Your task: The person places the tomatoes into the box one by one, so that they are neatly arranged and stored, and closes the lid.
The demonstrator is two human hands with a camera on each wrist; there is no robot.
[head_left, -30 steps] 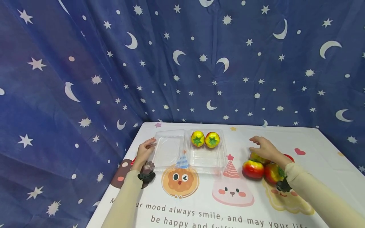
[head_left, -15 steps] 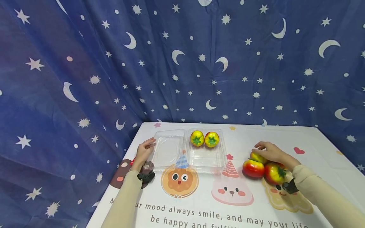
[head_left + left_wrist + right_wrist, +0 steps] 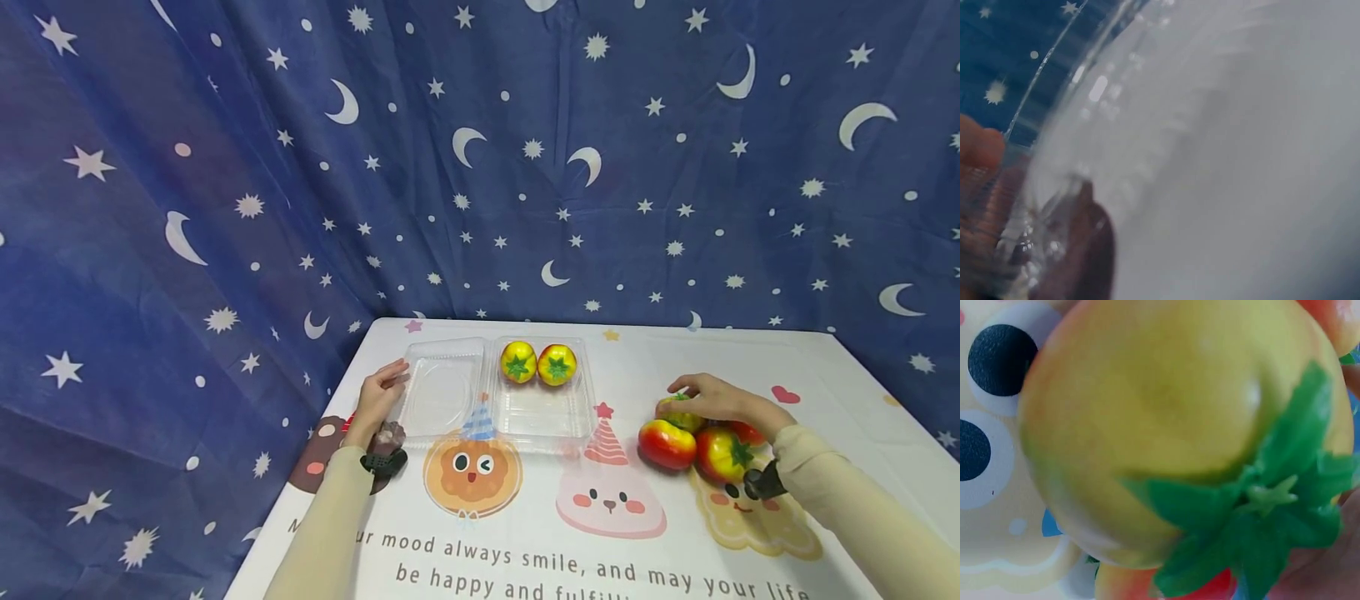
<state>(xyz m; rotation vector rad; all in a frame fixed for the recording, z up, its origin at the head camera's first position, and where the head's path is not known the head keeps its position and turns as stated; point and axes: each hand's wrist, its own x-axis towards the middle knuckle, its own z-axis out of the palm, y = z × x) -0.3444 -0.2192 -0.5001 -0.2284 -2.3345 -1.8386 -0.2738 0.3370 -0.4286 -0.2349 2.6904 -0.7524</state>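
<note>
Head view first, and here's the right hand [image 3: 708,398] — palm down over the cluster, its fingers and thumb curved round the top of a round yellow fruit [image 3: 680,414]. How firmly they hold it, I can't tell. That fruit sits at the far left of the group, directly under the fingertips, with no long axis to speak of, and the right hand is far the nearer one. Crowding it are a glossy red-and-yellow fruit [image 3: 666,444] just in front, a yellow-red fruit with green leaves [image 3: 723,454] toward the wrist, and a red fruit [image 3: 750,432] half hidden by the forearm. Off to the left lies a clear plastic clamshell box [image 3: 543,414], opened flat, two yellow fruits with green star-shaped leaves [image 3: 557,365] side by side at its far end. The left hand [image 3: 378,398] rests at the outer edge of the lid [image 3: 442,392], fingers loose.

Over to the left wrist: blurred clear plastic, fingers at the margin, no clenching to be seen.

Right wrist now — the leafy yellow-red fruit fills the view, fingers just peeking in at the right; the yellow fruit's contact with them is hidden from here.
</note>
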